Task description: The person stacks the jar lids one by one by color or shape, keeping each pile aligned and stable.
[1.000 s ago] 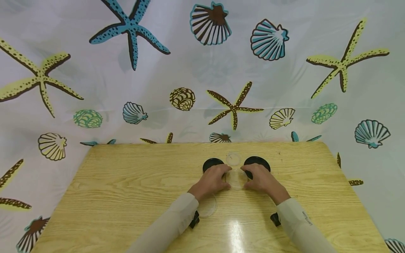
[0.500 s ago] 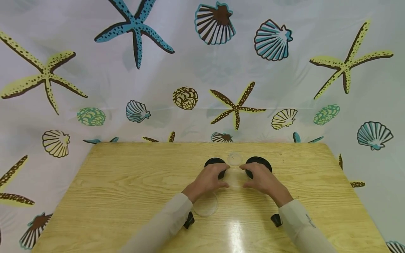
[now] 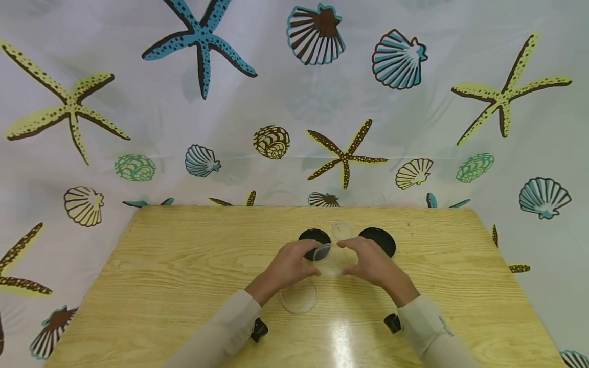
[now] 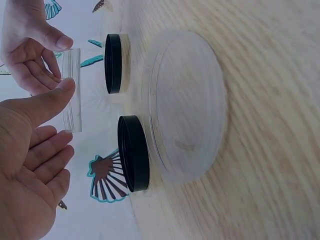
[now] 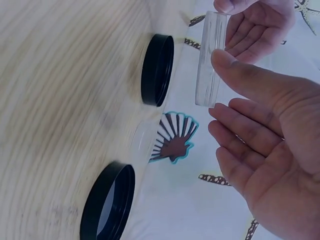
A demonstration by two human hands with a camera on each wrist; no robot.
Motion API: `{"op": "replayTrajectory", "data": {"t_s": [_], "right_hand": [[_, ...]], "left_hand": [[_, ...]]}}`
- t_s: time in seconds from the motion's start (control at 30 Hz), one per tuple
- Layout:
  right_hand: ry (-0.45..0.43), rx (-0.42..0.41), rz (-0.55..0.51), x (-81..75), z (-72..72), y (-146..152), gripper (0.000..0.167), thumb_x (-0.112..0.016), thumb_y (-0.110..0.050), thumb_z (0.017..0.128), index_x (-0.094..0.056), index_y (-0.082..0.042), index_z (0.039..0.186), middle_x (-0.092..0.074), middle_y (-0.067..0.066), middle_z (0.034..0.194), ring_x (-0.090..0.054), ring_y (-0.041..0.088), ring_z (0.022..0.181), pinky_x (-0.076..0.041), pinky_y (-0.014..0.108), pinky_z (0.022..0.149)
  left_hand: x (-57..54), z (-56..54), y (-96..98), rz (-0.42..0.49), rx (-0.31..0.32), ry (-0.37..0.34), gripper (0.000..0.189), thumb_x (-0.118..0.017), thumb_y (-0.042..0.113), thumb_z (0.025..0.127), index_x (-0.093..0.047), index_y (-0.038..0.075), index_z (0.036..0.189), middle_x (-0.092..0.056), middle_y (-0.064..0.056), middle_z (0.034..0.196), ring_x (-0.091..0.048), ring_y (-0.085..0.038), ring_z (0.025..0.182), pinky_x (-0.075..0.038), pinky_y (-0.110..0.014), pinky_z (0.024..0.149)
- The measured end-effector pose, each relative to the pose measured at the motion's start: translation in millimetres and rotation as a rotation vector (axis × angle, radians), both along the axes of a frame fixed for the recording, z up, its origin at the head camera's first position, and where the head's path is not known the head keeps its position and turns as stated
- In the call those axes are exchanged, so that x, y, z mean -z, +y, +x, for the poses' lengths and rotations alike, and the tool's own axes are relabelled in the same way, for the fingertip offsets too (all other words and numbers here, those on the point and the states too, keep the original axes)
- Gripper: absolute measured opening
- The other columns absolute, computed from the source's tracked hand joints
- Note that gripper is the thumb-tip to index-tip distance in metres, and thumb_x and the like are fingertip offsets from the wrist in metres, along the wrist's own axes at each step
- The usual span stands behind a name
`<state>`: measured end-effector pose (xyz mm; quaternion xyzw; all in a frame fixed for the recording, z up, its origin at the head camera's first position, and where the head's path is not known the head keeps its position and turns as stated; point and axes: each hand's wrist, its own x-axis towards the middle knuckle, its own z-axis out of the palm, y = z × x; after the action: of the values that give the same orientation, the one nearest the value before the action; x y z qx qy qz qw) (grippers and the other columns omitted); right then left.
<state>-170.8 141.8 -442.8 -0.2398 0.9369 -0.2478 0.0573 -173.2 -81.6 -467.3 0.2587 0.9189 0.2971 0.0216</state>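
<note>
The left hand [image 3: 287, 263] and right hand [image 3: 375, 260] both grip a clear dish [image 3: 329, 263], thumbs and fingers at opposite edges, so it spans the gap between them. It is held above the table [image 3: 193, 266], nearer the person than the left black lid [image 3: 315, 235]; right of that lid lies another black lid [image 3: 379, 240].

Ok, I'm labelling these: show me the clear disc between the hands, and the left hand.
Clear disc [image 4: 75, 107], left wrist view: edge-on side.
Left hand [image 3: 286, 263], head view: back of the hand.
</note>
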Motion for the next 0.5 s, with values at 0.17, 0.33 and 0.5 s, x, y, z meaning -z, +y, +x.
{"op": "replayTrajectory", "data": {"t_s": [0.17,0.33,0.5], "right_hand": [[-0.008,-0.013,-0.009,-0.6,3.7,-9,0.058,-0.08,-0.021,0.076,-0.059,-0.007,0.128,-0.061,0.01,0.128,-0.055,0.03,0.121,-0.047,0.046,0.1],[-0.02,-0.029,-0.014,0.1,8.3,-18,0.058,-0.081,-0.021,0.075,-0.06,-0.009,0.128,-0.062,0.008,0.126,-0.056,0.028,0.119,-0.048,0.045,0.098],[-0.045,-0.057,-0.038,4.3,12.3,-27,0.058,-0.08,-0.018,0.075,-0.059,-0.007,0.128,-0.061,0.01,0.127,-0.055,0.03,0.12,-0.047,0.047,0.098]], "left_hand": [[-1.3,8.3,-10.0,0.005,-0.018,0.011,0.055,-0.08,0.026,0.076,-0.061,0.01,0.125,-0.061,-0.007,0.128,-0.058,-0.025,0.118,-0.05,-0.042,0.097],[-2.0,17.3,-18.3,0.012,-0.032,0.003,0.054,-0.08,0.024,0.076,-0.061,0.009,0.124,-0.062,-0.008,0.126,-0.059,-0.027,0.117,-0.05,-0.045,0.096],[2.2,25.2,-27.4,0.041,-0.049,0.01,0.053,-0.081,0.019,0.074,-0.062,0.008,0.123,-0.063,-0.009,0.125,-0.058,-0.028,0.118,-0.05,-0.046,0.096]]}}
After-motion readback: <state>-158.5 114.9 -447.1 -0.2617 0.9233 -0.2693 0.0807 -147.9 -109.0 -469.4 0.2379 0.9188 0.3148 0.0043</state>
